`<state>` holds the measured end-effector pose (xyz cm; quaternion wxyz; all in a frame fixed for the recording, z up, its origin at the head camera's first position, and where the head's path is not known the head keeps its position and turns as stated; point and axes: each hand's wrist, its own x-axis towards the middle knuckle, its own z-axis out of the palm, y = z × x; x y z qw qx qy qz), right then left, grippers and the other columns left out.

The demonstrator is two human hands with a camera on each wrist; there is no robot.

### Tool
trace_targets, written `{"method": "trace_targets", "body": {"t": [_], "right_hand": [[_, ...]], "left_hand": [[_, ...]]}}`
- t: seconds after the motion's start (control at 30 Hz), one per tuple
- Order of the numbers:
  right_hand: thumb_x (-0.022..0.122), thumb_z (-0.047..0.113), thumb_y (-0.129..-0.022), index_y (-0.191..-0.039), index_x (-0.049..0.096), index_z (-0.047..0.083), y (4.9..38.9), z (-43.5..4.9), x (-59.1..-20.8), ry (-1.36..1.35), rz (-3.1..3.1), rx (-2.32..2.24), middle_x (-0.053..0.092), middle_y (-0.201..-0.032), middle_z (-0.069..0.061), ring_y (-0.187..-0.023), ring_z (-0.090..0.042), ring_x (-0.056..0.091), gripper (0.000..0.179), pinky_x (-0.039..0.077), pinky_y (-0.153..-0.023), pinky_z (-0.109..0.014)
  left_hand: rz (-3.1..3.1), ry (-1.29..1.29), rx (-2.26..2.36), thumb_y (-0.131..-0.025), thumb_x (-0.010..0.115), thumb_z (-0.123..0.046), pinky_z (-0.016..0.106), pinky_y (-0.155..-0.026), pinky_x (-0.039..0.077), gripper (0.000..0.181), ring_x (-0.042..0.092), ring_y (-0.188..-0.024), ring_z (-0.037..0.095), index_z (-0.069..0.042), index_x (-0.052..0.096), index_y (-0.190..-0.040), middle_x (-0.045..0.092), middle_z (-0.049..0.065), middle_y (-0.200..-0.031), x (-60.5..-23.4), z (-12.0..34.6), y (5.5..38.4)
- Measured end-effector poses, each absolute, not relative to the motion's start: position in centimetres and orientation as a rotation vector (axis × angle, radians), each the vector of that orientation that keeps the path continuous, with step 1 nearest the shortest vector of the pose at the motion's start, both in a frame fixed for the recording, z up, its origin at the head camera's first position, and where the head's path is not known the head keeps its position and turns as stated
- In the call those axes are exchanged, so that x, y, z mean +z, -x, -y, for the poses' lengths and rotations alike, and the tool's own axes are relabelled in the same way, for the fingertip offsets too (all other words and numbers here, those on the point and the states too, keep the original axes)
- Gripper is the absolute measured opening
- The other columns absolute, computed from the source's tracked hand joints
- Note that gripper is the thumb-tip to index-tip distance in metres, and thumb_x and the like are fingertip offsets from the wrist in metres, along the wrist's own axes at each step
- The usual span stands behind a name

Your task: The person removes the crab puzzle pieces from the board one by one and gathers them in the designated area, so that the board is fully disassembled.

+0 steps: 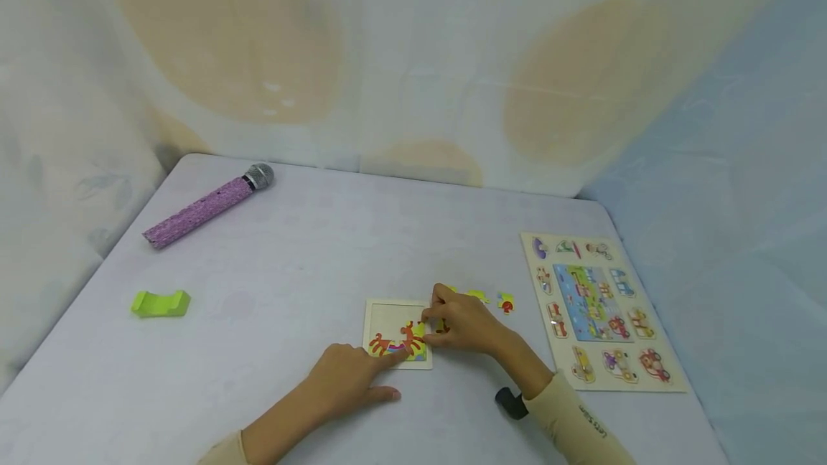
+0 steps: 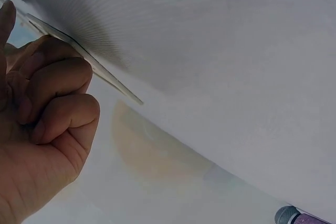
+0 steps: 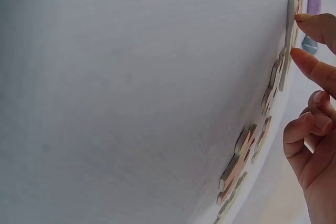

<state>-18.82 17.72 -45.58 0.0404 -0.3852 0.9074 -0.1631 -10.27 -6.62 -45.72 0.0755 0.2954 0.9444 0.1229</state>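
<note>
A small wooden jigsaw tray point(image 1: 398, 364) lies near the table's front middle, its lower half filled with pieces showing a red animal point(image 1: 388, 345). The left hand point(image 1: 345, 381) presses its straight index finger on these pieces; its other fingers curl into the palm in the left wrist view. At the tray's right side, the right hand point(image 1: 470, 323) has thumb and index finger about the edges of a yellow-and-red puzzle piece point(image 1: 419, 329), partly hidden by the fingertips. Loose pieces lie to the right, among them a yellow one with red point(image 1: 506, 303) and, side-on, a notched piece point(image 3: 236, 169).
A larger wooden picture board point(image 1: 543, 307) with vehicle pieces lies at the right. A purple glittery microphone point(image 1: 200, 212) is at the back left, with a green curved block point(image 1: 160, 303) in front of it. Black gear point(image 1: 511, 403) sits by the right sleeve.
</note>
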Motion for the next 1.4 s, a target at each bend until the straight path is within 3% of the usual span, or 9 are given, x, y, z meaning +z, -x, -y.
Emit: {"method": "trace_targets", "body": {"t": [0.53, 1.13, 1.4], "right_hand": [[0.081, 0.023, -0.082, -0.099, 0.077, 0.014, 18.5, -17.8, -46.0, 0.997, -2.745, -0.722, 0.046, -0.089, 0.001, -0.073, -0.010, 0.047, 0.019, 0.039, -0.062, -0.018], [0.080, 0.026, -0.082, -0.109, 0.076, 0.015, 17.4, -17.6, -45.9, 0.841, -2.687, -0.768, 0.047, -0.088, 0.000, -0.077, -0.011, 0.044, 0.029, 0.035, -0.063, -0.021], [0.081, 0.021, -0.082, -0.102, 0.076, 0.015, 17.5, -17.9, -46.1, 0.867, -2.673, -0.895, 0.049, -0.087, -0.004, -0.077, -0.015, 0.046, 0.021, 0.037, -0.064, -0.020]], "left_hand": [[-2.895, -0.900, 0.284, -0.084, 0.067, -0.059, 0.028, -0.047, 0.029, 0.052, 0.032, -0.044, 0.011, -0.037, 0.064, -0.132, 0.035, -0.007, -0.046, -46.1, 6.2, 10.3], [-2.918, -0.911, 0.304, -0.084, 0.071, -0.054, 0.028, -0.047, 0.028, 0.052, 0.030, -0.044, 0.011, -0.036, 0.064, -0.132, 0.034, -0.008, -0.046, -45.7, 6.1, 9.9], [-2.909, -0.913, 0.285, -0.086, 0.069, -0.053, 0.027, -0.046, 0.028, 0.048, 0.031, -0.044, 0.010, -0.035, 0.065, -0.130, 0.035, -0.008, -0.046, -45.9, 5.9, 10.0]]}}
